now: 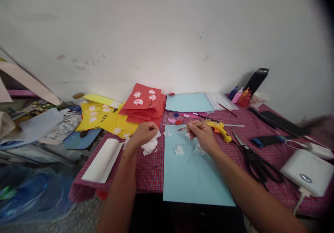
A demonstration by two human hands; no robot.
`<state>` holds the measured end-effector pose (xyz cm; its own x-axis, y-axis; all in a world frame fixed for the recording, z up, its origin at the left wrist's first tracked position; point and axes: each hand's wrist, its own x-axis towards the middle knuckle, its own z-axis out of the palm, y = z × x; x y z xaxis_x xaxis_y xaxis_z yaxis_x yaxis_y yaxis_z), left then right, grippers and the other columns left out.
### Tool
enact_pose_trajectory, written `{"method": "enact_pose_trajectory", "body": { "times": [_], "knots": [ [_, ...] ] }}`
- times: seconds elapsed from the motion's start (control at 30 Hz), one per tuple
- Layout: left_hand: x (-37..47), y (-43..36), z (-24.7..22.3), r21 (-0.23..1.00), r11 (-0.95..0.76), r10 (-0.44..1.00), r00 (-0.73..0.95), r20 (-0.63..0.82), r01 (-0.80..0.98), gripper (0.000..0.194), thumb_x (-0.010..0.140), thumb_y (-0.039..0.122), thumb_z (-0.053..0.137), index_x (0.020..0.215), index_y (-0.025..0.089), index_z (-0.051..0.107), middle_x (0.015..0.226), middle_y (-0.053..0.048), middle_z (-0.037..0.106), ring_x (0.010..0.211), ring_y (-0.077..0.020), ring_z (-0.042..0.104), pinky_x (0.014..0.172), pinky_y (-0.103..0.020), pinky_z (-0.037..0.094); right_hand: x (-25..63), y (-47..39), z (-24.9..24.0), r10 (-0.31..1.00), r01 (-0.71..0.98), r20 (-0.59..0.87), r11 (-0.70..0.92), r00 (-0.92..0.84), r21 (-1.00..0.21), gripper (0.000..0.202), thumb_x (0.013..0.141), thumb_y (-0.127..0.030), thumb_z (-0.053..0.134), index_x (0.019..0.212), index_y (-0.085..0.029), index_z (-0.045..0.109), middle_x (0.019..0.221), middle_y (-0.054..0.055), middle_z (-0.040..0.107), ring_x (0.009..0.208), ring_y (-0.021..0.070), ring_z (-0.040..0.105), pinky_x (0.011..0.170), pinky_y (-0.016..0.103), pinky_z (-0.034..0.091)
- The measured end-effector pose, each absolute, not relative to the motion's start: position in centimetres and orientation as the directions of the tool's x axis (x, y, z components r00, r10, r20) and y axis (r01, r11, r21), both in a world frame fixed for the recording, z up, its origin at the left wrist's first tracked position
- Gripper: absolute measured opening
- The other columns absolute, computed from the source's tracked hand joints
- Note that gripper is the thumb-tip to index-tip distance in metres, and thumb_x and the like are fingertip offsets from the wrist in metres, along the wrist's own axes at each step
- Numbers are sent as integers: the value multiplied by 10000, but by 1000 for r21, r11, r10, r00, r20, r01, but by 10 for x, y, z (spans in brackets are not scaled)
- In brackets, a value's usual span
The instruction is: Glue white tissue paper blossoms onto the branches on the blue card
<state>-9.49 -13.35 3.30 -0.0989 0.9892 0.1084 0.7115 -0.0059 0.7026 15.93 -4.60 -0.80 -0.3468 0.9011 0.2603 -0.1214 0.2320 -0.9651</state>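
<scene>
My right grip (203, 135) pinches a slim pointed tool (183, 128) toward its tip, likely for control, with the blue sheet (180, 184) beneath. My left grip (144, 134) curls by white scraps (149, 147), presumably placed handily; whether it pinches one, I cannot tell.

White wall (156, 34), scuffed. Black flask (257, 81) near it, right; small bottles (237, 96), purple to red, just beside. Nearer: dark slab (284, 123), flat, kind unclear. White box (300, 167), cable (298, 205) plugged into near edge. Scissors (247, 153) left of box, handles apart. Far left: bluish plastic (36, 198) on speckled floor (85, 207).
</scene>
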Motion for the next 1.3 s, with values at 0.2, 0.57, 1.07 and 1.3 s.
{"method": "enact_pose_trajectory", "body": {
  "times": [0.2, 0.57, 1.07, 1.3],
  "knots": [
    [-89, -130, 27, 771, -21, 991, -89, 100, 637, 161, 777, 260, 513, 785, 166, 644, 712, 5, 662, 629, -128, 587, 565, -211, 428, 159, -48, -6, 904, -157, 242, 198, -352, -968, 306, 824, -471, 667, 757, -174, 636, 682, 16, 643, 461, 102, 502, 443, 247, 378],
    [-51, -111, -2, 975, -21, 977, -203, 66, 219, 252, 774, 364, 635, 905, 149, 651, 712, -6, 651, 564, -107, 563, 514, -211, 459, 156, -57, -6, 824, -219, 310, 230, -474, -948, 244, 836, -418, 669, 910, -187, 694, 744, 16, 680, 482, 102, 535, 469, 250, 420],
    [-45, -111, -2, 989, -33, 987, -151, 55, 143, 293, 777, 368, 667, 961, 140, 655, 728, -12, 661, 556, -102, 572, 514, -220, 489, 153, -55, -14, 790, -169, 311, 261, -528, -950, 271, 855, -434, 642, 937, -184, 704, 792, 27, 688, 492, 97, 538, 474, 244, 436],
    [-41, -113, 2, 1000, -7, 990, -142, 4, -20, 289, 784, 309, 634, 1011, 132, 648, 758, -40, 685, 623, -140, 648, 522, -231, 493, 151, -53, -16, 821, -165, 312, 265, -479, -950, 254, 844, -424, 652, 879, -180, 715, 768, 31, 688, 467, 96, 538, 446, 246, 426]
  ]
}}
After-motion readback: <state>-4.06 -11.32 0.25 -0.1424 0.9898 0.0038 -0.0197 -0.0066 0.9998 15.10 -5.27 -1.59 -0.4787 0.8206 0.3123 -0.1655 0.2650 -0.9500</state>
